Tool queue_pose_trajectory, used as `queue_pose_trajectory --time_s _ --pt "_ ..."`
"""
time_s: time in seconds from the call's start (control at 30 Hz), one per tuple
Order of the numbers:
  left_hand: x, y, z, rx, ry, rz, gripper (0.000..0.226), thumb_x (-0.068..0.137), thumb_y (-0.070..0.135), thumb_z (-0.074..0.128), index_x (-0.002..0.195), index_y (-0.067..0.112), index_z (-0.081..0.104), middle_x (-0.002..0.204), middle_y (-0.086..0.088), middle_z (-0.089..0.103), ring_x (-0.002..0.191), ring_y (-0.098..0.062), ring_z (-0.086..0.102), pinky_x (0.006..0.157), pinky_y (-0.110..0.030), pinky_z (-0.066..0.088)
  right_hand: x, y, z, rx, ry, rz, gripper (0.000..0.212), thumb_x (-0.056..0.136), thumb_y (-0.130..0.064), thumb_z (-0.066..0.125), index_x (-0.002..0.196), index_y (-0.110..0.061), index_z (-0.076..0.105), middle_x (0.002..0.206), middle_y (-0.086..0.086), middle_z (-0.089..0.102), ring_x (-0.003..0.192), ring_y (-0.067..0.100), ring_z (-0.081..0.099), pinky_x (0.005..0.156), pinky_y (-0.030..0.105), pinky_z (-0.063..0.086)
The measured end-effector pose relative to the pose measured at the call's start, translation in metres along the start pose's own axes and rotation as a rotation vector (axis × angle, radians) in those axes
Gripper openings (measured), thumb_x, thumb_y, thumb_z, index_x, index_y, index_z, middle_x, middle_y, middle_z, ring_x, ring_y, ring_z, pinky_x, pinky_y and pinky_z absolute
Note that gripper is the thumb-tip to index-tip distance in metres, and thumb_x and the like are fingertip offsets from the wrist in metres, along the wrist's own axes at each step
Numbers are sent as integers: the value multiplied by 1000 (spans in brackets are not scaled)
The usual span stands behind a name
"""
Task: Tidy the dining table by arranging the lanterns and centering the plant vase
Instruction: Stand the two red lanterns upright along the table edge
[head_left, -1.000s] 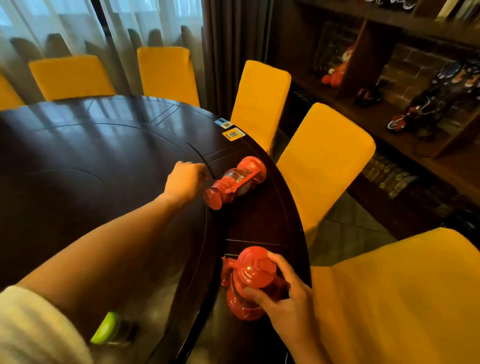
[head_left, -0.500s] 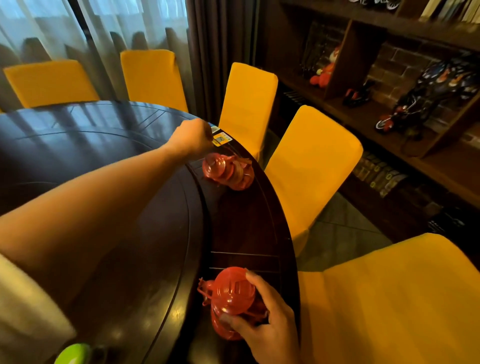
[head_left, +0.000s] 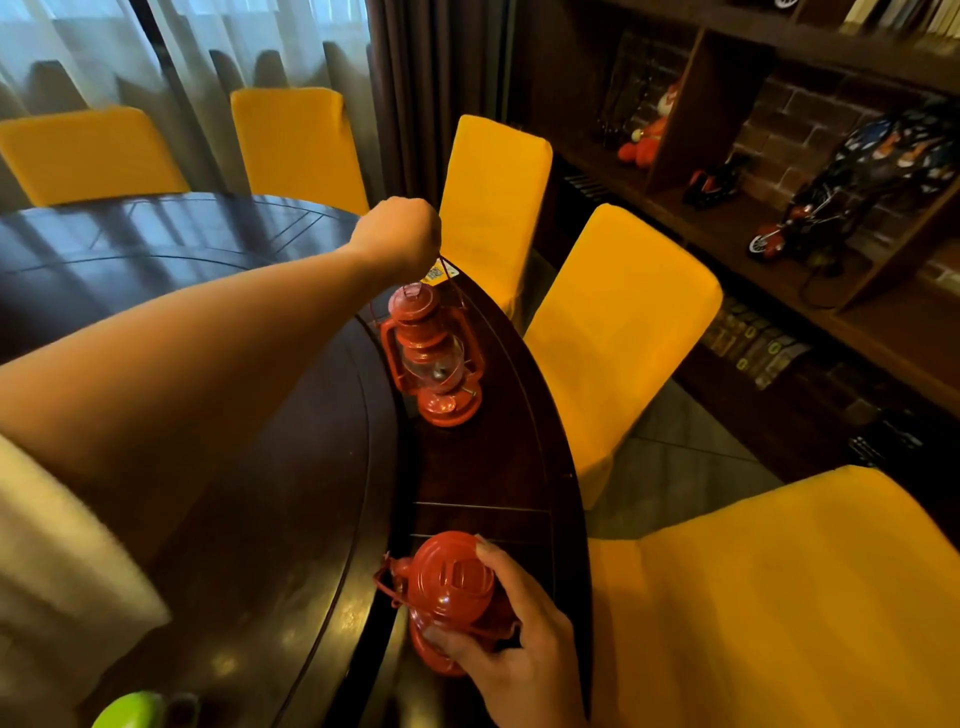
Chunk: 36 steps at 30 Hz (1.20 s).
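Two red lanterns stand on the outer ring of the dark round table (head_left: 483, 467). The far lantern (head_left: 434, 358) is upright, its base on the table near the right edge. My left hand (head_left: 397, 234) is closed on its thin wire handle from above. The near lantern (head_left: 449, 597) stands upright close to me, and my right hand (head_left: 511, 649) wraps around its right side and top. No plant vase is in view.
Yellow-covered chairs (head_left: 613, 332) ring the table, the nearest (head_left: 779, 597) at the lower right. A yellow sticker (head_left: 439, 273) lies on the table behind the far lantern. A green object (head_left: 127, 709) shows at the bottom left. Dark shelves (head_left: 779, 218) with toys line the right wall.
The far lantern lay on its side a second ago; my left hand has taken its wire handle and lifted it upright. My right hand has stayed on the near lantern.
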<state>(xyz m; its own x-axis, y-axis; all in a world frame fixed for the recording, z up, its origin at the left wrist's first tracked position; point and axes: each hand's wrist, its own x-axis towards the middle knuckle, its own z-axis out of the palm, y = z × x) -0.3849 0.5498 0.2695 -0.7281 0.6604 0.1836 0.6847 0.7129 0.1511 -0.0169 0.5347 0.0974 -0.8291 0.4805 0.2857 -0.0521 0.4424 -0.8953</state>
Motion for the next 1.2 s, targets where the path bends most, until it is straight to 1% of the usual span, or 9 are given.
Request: queue_pose_trajectory --time_s 0.23,0.43,0.53,0.67,0.73,0.83,1.0,1.1,1.2 --pt "3 17 7 51 7 109 16 89 9 56 94 6 71 99 -17 68 89 -36 62 74 -48 54 0 1 -1 -25 -20 -10 83 64 -71 73 137 -52 39 144 -33 40 128 -5 44 88 16 52" --pt "-14 39 13 24 28 125 17 84 2 55 94 4 70 101 -20 62 95 -40 56 71 -46 47 -1 1 -1 4 -23 32 78 68 -63 77 137 -43 46 135 -26 54 124 0 52 93 15 47" --pt "-26 48 18 33 20 69 24 89 11 56 111 10 67 115 -21 58 110 -43 50 83 -51 42 -3 0 -2 13 -33 69 77 68 -63 76 136 -42 47 133 -15 57 121 3 54 91 14 47" --pt "-37 50 29 63 46 53 51 90 24 54 140 20 45 131 -20 46 126 -42 37 102 -58 32 -3 -1 -1 21 -58 113 76 67 -63 76 134 -45 46 130 -3 61 118 12 58 89 17 50" --pt "-43 47 28 56 70 62 57 88 27 56 142 22 40 134 -19 44 129 -41 34 109 -61 25 -3 -3 -2 24 -80 135 76 67 -68 72 133 -48 43 130 -2 61 118 13 57 90 17 50" --pt "-53 41 24 33 31 -10 61 85 31 56 142 22 39 135 -20 43 132 -42 32 112 -65 17 -3 -1 -3 20 -96 146 75 67 -71 71 133 -49 43 130 -5 59 119 8 55 90 14 48" --pt "-80 24 13 -82 -26 -167 65 84 42 57 143 26 34 138 -19 42 132 -41 33 109 -66 21 -5 3 -1 25 -75 136 76 67 -69 74 133 -37 52 124 -7 62 115 4 57 90 22 52" --pt "-105 7 2 -123 -15 -209 65 84 50 58 142 29 37 138 -19 43 130 -42 37 106 -63 28 -4 -1 -1 21 -62 146 73 62 -74 73 128 -51 50 120 -14 62 111 3 58 89 24 53" --pt "-136 -12 -9 -109 -28 -252 66 83 49 60 141 27 39 137 -19 45 128 -42 39 105 -62 30 -1 -6 0 -6 -26 137 69 56 -79 71 119 -64 48 114 -19 62 106 1 59 86 18 50"
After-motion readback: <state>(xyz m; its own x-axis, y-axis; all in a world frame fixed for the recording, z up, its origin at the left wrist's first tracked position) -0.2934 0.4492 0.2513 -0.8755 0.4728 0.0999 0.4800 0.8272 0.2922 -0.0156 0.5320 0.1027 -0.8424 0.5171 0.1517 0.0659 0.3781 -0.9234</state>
